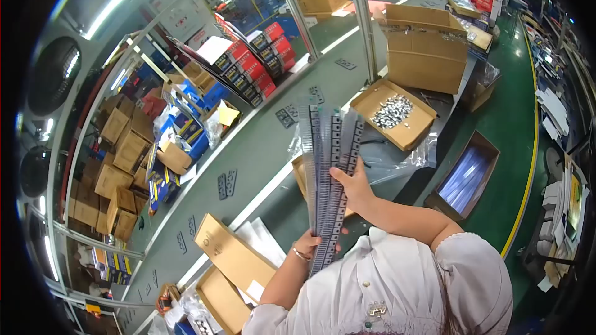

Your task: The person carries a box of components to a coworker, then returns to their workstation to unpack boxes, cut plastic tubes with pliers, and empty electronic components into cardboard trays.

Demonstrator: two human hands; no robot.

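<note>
A bundle of long, clear plastic tubes filled with rows of small dark parts is held upright, slightly fanned at the top. My right hand grips the bundle around its middle, thumb across the front. Lower down, my left hand is wrapped round the same tubes near their bottom end. Just beyond them, an open shallow cardboard box holds a heap of small shiny metal pieces. Part of another carton shows behind the tubes.
A green conveyor belt carries small flat dark pieces. Metal posts stand at its edge. At right, a carton contains more long tubes. Cardboard boxes lie at lower left; a tall carton stands at the back.
</note>
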